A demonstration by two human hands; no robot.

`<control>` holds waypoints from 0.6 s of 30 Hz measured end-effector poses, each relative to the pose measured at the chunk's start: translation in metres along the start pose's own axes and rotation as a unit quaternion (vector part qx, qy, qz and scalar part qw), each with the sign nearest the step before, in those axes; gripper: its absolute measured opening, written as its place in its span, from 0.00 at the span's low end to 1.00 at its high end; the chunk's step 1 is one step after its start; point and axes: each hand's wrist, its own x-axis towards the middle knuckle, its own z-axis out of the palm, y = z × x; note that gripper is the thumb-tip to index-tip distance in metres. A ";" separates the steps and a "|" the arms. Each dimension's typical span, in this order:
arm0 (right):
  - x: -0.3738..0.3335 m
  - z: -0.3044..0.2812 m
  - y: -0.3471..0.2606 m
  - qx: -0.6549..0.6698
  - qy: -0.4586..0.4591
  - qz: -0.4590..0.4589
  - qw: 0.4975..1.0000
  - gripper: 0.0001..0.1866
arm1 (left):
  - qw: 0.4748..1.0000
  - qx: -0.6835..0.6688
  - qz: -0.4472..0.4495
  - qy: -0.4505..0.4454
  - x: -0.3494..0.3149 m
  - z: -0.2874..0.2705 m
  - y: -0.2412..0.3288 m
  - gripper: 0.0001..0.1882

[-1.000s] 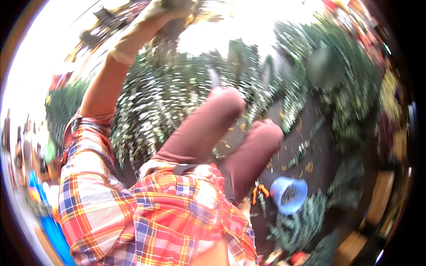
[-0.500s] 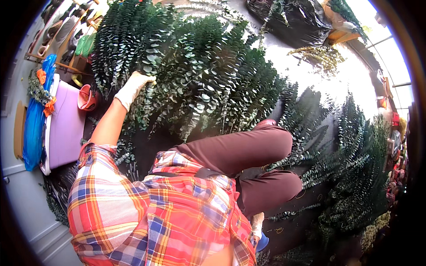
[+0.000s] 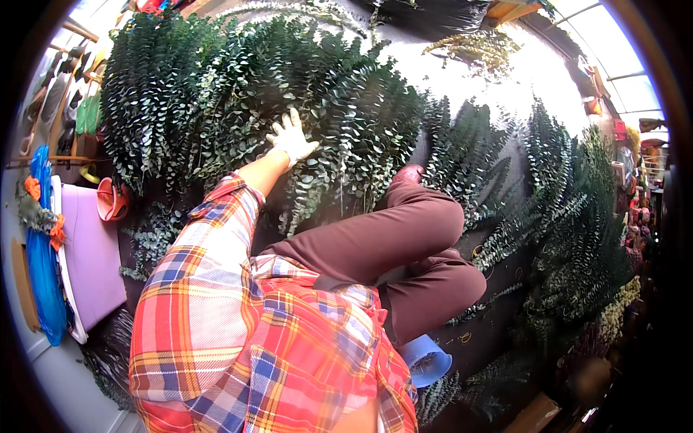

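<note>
My left hand (image 3: 292, 138), in a pale glove, reaches forward with its fingers spread over the leaves. It rests on or just above a large heap of leafy green eucalyptus stems (image 3: 209, 94); whether it presses on them I cannot tell. Nothing shows in its grasp. The stems lie in a wide fan, with their round pale-green leaves hanging toward me. My right hand is out of sight behind my plaid shirt. Close to my bent knees sits a blue plastic container (image 3: 426, 361).
More eucalyptus stems (image 3: 577, 216) cover the dark ground on the right. To the left stand a lilac bin (image 3: 90, 249), a red container (image 3: 112, 200) and a blue plastic bag (image 3: 47, 281). Yellowish dried foliage (image 3: 476, 54) lies far off, near black sheeting (image 3: 426, 14).
My left hand has moved right across the heap and its fingers have spread. My right hand has gone out of view. The blue container shows more fully as the view shifts.
</note>
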 end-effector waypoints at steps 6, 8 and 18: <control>-0.019 0.049 -0.028 0.038 -0.047 -0.030 0.998 0.15 | 0.997 0.027 0.006 -0.072 0.011 -0.005 0.001 0.64; -0.041 0.076 -0.033 0.057 -0.088 -0.031 0.994 0.15 | 0.997 0.021 0.025 -0.068 0.014 -0.010 -0.018 0.65; -0.330 0.228 0.008 0.123 -0.494 0.134 0.850 0.14 | 0.981 0.018 0.168 0.093 -0.036 -0.072 -0.009 0.46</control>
